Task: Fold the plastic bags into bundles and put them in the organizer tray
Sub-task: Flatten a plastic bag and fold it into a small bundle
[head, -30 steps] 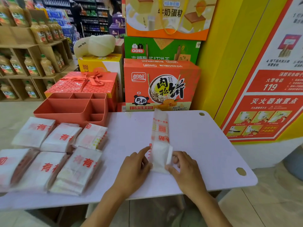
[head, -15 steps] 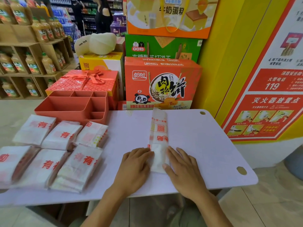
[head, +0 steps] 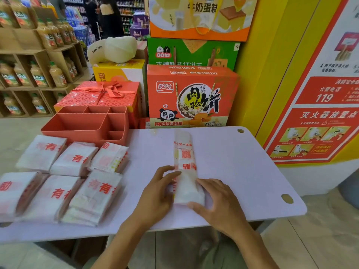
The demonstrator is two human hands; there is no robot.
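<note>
Hands no longer pressed flat: left hand fingers curl onto the left edge and right hand thumb and fingers clamp the thick folded near end of the thin crinkly plastic bag, a long strip on the smooth table, flat bag stacks and rigid red organizer tray well left

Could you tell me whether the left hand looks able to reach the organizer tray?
Probably yes: bare table lies between the left hand and the organizer tray, though it currently holds the plastic bag.
</note>
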